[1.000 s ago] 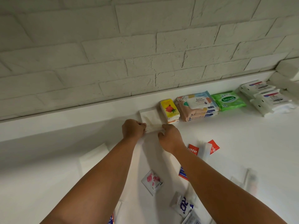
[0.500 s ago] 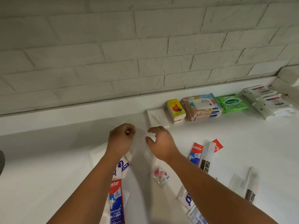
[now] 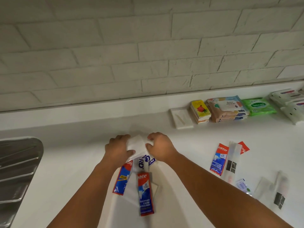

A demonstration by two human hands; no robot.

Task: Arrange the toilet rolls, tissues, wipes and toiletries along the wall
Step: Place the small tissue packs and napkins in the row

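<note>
White packet, pinched between the curled fingers of the left hand and right hand, hovers mid-table over toothpaste sachets, probably headed for the row along the wall.

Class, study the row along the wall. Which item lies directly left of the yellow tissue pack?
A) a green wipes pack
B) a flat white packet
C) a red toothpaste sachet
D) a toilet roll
B: the flat white packet lies immediately left of the yellow tissue pack, ending the row.
</note>
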